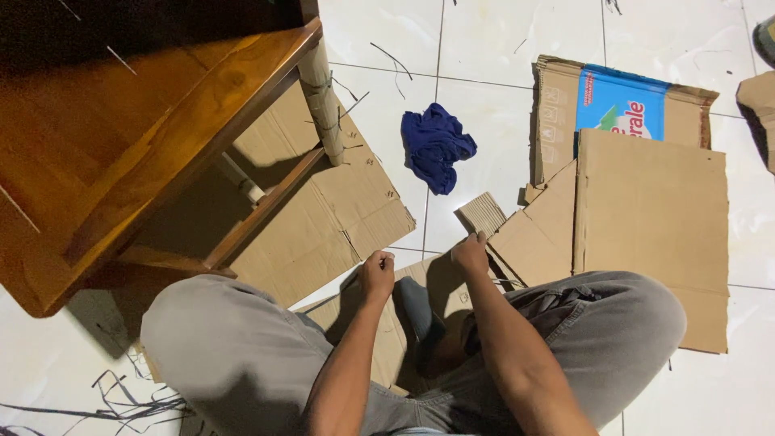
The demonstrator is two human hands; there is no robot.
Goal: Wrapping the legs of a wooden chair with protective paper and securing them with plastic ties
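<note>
**A:** What are the hands doing?

**B:** From my feed, the left hand (376, 273) is curled into a loose fist above the flat brown cardboard sheet (386, 331) that lies between the knees. I can't tell whether anything thin is pinched in it. The right hand (471, 250) is closed on the lower edge of a small ribbed piece of corrugated cardboard (482, 214), holding it just above the floor.

**A:** Where does that piece sit against everything else?

**B:** It's just left of the big flattened brown cardboard panel (650, 218), near that panel's torn left corner, and below the crumpled dark blue cloth (437, 145) lying on the white floor tiles (500, 105).

**A:** Any containers, anything holding something?

**B:** Only collapsed ones. The flattened brown carton with a blue printed label (622, 101) lies opened out flat, partly under the big panel, with nothing in it. Another flattened brown cardboard sheet (331, 214) is spread under the glossy brown wooden stool (137, 129), whose paper-wrapped leg (323, 101) stands on it.

**A:** And the person?

**B:** Seated on the floor in grey trousers (234, 347), knees spread, both forearms reaching forward between them. Thin dark strips (121, 400) lie scattered on the tiles at lower left, and a few more near the stool leg.
</note>
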